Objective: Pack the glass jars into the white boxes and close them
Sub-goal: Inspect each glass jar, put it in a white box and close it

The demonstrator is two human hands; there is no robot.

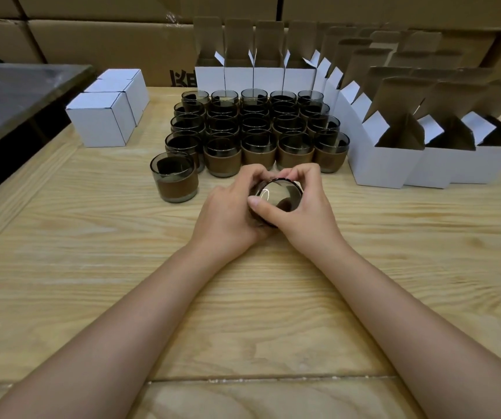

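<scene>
Smoked glass jar point(276, 201), likely rigid, breakable and slick at the rim, sits gripped by both curled hands, left point(231, 213) and right point(300, 207); safest hold looks around its sides.

Wooden table point(92, 267): jars point(255, 131), open boxes point(394, 158), closed boxes point(104, 116).
</scene>
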